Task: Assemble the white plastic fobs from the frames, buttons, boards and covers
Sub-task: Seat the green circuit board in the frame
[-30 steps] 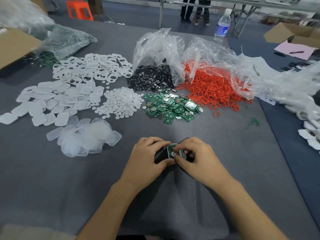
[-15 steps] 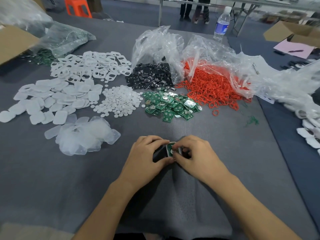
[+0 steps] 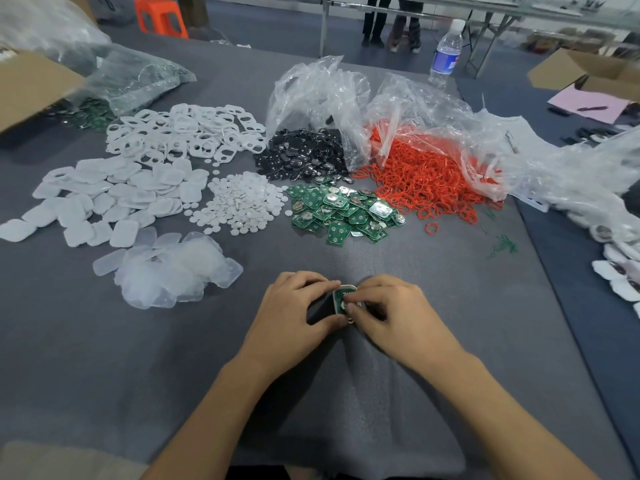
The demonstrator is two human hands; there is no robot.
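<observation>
From the head camera, looking down over the grey desk (image 3: 104,358): both hands meet close to the near edge, about midway along it; the left hand (image 3: 291,317) grips a small white fob (image 3: 341,295) from its left side, fingers (image 3: 311,280) curled over the top and thumb tucked under; the right hand (image 3: 391,317) pinches the same fob from the right, its fingers (image 3: 374,284) bent round it, thumb and forefinger pressing on the green board that shows inside the frame; whether the fob rests on the cloth or is held just above it, I cannot tell.

Further back the parts lie in heaps; white frames (image 3: 183,133) toward the far left, white covers (image 3: 114,199) just in front of them, clear soft pads (image 3: 173,268) nearest the left hand; round white buttons (image 3: 242,202) sit in the middle, touching neither hand; green boards (image 3: 343,213) lie just beside them, straight beyond the fob; black pieces (image 3: 304,154) and red rings (image 3: 426,178) spill from crumpled clear bags behind; a water bottle (image 3: 446,53) stands upright at the far edge.
</observation>
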